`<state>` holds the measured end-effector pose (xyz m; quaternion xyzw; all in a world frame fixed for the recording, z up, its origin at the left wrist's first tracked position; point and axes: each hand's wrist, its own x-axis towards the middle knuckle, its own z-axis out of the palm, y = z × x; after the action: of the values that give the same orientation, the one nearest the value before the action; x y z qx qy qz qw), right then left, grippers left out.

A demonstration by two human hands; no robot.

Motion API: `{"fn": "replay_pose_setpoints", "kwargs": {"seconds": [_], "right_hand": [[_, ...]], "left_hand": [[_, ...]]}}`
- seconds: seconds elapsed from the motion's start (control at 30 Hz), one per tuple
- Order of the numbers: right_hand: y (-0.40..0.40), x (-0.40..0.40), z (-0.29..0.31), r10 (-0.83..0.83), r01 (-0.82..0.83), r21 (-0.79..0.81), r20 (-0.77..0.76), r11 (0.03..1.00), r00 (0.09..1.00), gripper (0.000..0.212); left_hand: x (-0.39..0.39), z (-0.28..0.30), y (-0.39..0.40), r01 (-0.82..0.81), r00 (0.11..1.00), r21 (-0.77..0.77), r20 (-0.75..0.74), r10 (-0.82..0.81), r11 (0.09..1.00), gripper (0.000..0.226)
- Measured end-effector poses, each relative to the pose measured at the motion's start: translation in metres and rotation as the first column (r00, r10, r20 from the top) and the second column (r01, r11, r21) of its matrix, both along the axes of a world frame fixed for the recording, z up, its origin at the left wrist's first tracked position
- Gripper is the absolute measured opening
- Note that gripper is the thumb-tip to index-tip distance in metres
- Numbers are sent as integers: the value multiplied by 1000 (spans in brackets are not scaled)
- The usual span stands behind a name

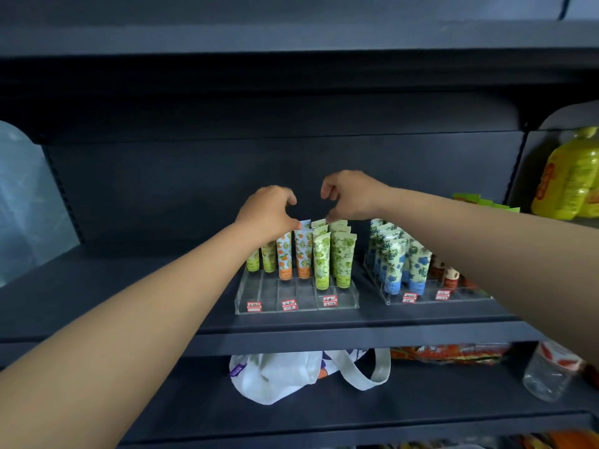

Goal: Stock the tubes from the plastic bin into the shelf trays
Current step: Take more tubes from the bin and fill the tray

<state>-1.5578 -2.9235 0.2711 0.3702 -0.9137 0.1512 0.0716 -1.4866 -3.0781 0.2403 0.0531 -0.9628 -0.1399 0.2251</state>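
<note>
Both arms reach in over the dark grey metal shelf [291, 328] to the back rows of the clear acrylic compartment tray [296, 299] on the left. The left hand [267, 210] has its fingers curled downward, thumb tip touching the top crimp of an orange-flowered squeeze tube [303, 254] in the rear of the middle column; whether it truly pinches that tube or only steadies it, I cannot tell. The right hand [351, 196] is likewise curled, its lower fingertips pressing on the tops of the green-leaf squeeze tubes [340, 251] in the right-hand column, with no tube visibly enclosed in it.

This looks to me like the seating step: tubes are standing cap-down in their slots and are being pushed upright and squared into line. The front compartments of the tray, behind the white-and-red price labels [289, 305], stand unfilled, so I judge the stocking only partly done.

The next move probably calls for withdrawing both hands and fetching more tubes; the plastic bin is nowhere in view. A second clear tray of blue-flowered tubes [393, 257] stands just beside, to the right, under the right forearm.
</note>
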Motion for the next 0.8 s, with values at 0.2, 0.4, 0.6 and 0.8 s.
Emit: {"fn": "replay_pose_setpoints", "kwargs": {"seconds": [0.2, 0.4, 0.6, 0.8], "right_hand": [[43, 23, 3, -83, 97, 71, -177, 993, 981, 79], [94, 56, -28, -132, 156, 78, -255, 985, 958, 97], [138, 83, -88, -105, 117, 37, -243, 992, 964, 94], [173, 106, -168, -105, 103, -23, -124, 994, 987, 85]], "left_hand": [[23, 15, 33, 10, 998, -169, 57, 0, 986, 85], [51, -10, 77, 55, 998, -233, 53, -44, 971, 101], [76, -65, 116, 122, 992, -203, 3, -124, 971, 94], [96, -146, 149, 214, 975, -106, 88, -205, 971, 88]]}}
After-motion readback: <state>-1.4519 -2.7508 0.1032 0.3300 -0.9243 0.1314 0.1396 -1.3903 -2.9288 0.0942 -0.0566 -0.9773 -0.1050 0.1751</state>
